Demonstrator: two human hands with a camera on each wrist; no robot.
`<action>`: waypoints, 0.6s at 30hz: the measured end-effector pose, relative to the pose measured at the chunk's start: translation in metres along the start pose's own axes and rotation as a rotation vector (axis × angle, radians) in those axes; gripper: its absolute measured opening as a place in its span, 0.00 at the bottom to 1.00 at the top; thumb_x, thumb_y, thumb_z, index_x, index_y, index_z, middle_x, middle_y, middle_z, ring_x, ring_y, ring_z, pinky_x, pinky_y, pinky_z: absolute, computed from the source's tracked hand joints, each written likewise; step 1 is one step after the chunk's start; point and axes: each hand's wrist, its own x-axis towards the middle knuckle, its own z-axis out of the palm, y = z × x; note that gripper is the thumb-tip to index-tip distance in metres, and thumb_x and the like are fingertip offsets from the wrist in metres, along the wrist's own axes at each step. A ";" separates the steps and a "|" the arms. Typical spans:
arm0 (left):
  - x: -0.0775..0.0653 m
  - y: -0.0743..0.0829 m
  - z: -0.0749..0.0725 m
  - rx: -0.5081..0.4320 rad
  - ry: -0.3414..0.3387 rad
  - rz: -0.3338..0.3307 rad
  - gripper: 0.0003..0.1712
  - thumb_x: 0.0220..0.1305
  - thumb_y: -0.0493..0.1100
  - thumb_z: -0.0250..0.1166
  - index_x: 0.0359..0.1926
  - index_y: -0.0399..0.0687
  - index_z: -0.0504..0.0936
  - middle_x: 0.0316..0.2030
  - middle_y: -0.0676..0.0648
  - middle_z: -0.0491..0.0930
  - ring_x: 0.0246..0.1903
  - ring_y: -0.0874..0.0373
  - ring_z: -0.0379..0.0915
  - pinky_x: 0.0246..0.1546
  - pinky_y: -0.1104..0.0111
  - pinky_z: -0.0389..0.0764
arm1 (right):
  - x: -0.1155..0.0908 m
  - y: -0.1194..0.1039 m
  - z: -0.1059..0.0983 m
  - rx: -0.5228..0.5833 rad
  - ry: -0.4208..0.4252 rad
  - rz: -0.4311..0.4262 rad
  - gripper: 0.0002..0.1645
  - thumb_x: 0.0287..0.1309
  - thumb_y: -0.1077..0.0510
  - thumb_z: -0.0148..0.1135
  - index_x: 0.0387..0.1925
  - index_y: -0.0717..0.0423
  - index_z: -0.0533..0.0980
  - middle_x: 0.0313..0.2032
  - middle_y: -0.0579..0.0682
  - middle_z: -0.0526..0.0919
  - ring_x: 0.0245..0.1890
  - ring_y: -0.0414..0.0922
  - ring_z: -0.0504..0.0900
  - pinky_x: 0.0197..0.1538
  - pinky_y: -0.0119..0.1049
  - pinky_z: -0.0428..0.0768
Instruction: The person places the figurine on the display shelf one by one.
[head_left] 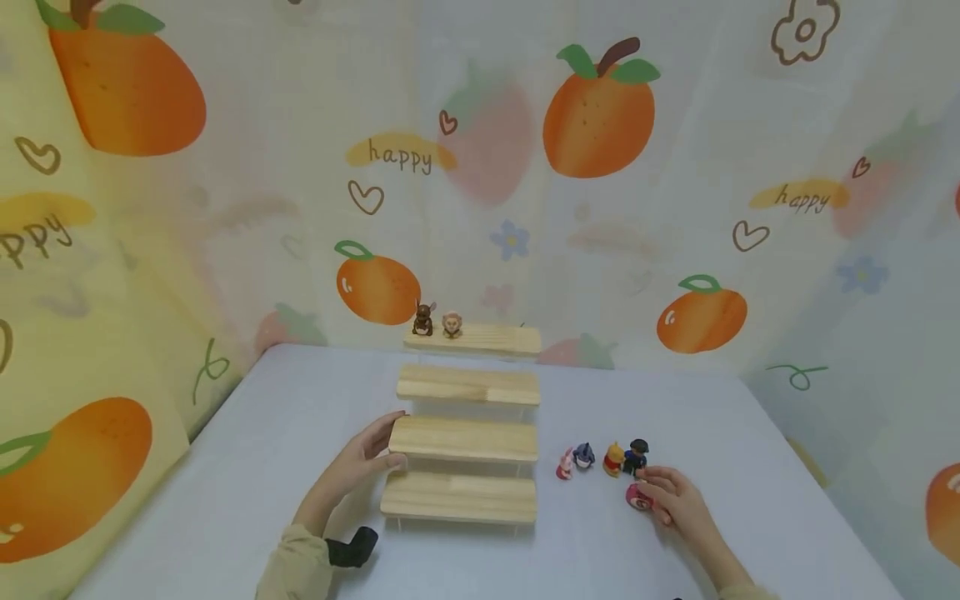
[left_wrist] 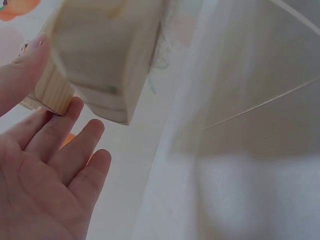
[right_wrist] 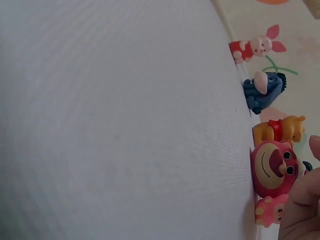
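Pink bear figure is on the worktop, between shelf and right edge. Right hand: fingers curved at the bear, can't tell if they grip it. Just beyond: 4 figures, back-left of it. Wrist cam also shows small pink figure touching the bear. Left hand: fingers extended, relaxed, at left end of 4-tier shelf. 2 brown figures on top tier, left end.

A: Ahead of you?
B: Pale printed backdrop: oranges, hearts, "happy" lettering; yellower on your left.
A: Below it?
B: White tabletop before you, running back toward the backdrop. Soft light, faint shadows.
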 end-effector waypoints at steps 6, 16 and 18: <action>0.001 0.002 0.001 0.040 0.007 0.062 0.37 0.57 0.34 0.61 0.64 0.32 0.54 0.60 0.33 0.59 0.59 0.38 0.53 0.58 0.49 0.52 | 0.000 0.001 0.000 -0.047 -0.039 0.051 0.26 0.55 0.59 0.60 0.51 0.70 0.64 0.26 0.51 0.74 0.10 0.36 0.59 0.12 0.26 0.59; -0.001 -0.001 0.002 0.034 0.013 0.023 0.38 0.55 0.36 0.63 0.64 0.33 0.55 0.61 0.35 0.59 0.59 0.39 0.54 0.58 0.50 0.52 | -0.005 0.001 0.003 -0.278 -0.021 -0.053 0.23 0.48 0.63 0.65 0.47 0.68 0.72 0.31 0.53 0.75 0.07 0.39 0.65 0.10 0.30 0.67; -0.002 -0.002 0.003 0.029 0.020 0.009 0.39 0.55 0.36 0.64 0.64 0.34 0.56 0.61 0.36 0.59 0.59 0.40 0.53 0.59 0.50 0.52 | -0.006 0.002 0.004 -0.297 -0.021 -0.056 0.23 0.48 0.63 0.65 0.47 0.68 0.72 0.26 0.53 0.74 0.07 0.39 0.66 0.10 0.31 0.67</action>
